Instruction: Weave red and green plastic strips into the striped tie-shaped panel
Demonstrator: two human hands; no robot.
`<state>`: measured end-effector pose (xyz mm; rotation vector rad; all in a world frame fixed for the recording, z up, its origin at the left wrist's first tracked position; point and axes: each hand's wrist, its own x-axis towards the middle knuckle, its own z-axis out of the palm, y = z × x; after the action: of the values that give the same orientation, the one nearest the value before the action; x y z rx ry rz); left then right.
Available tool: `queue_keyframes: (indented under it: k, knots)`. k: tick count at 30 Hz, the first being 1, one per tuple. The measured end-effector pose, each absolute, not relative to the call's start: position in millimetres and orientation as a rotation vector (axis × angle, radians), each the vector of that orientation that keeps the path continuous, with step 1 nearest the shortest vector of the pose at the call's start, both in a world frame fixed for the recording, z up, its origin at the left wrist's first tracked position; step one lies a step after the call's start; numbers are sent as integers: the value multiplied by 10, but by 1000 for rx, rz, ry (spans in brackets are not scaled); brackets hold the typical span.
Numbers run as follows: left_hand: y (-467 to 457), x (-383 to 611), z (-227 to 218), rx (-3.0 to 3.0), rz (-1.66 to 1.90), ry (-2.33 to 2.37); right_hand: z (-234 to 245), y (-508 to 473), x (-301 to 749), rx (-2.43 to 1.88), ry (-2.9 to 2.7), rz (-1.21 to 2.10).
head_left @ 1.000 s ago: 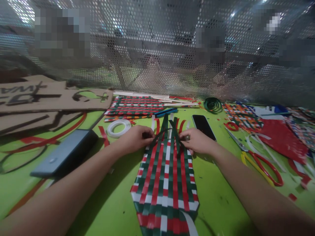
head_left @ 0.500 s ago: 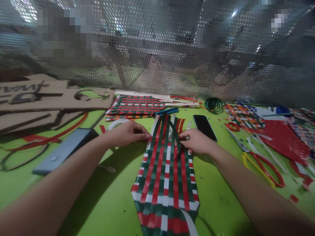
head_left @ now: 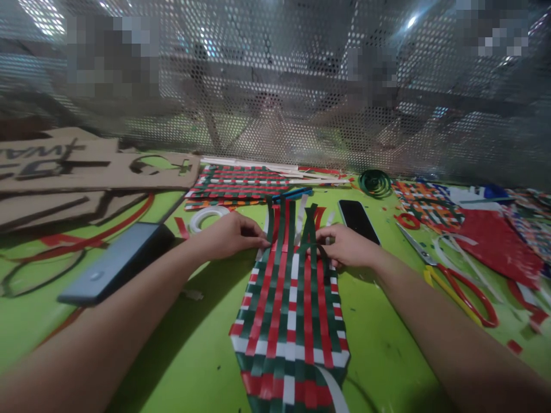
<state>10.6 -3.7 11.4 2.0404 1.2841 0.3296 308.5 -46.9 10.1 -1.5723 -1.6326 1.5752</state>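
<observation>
A woven mat of red, green and white strips [head_left: 293, 304] lies lengthwise before me, with loose strip ends fanned out at its far end. At the far left corner, my left hand [head_left: 235, 236] pinches the edge between thumb and finger. Opposite it, my right hand [head_left: 344, 245] has its fingers closed on the strip ends at the right edge. Dark green strips [head_left: 310, 226] cross and curl beside the right fingertips. A white strip [head_left: 332, 387] hangs loose from the near right side of the mat.
Scissors [head_left: 447, 275] and a phone [head_left: 359, 221] lie to the right. On the left are a grey wedge-shaped object [head_left: 116, 261], a white roll [head_left: 209, 218] and cut cardboard [head_left: 155, 178]. Another woven mat [head_left: 241, 182] lies farther back, before a perforated metal screen [head_left: 275, 86].
The dark green strips that were bent over at the mat's far end now stand more apart, several pointing away from me. Both hands stay at almost the same spots.
</observation>
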Motion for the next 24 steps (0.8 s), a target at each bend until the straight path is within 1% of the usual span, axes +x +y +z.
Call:
queue_keyframes:
  k: [4,12,18,24]
  knots:
    - [-43,112,121,1997,350,1349,70,-462,3108,-1549,-1663,1571]
    - [-49,34,232,2054,190,1319,37,-444,3135,-1579,-1752,1508]
    - [-43,65,210,2104,175,1312,11,-426,3157,-1543,-1807,1490]
    - [-55,124,202,2117,203,1333,29,-422,3169,-1498,-1769,1565]
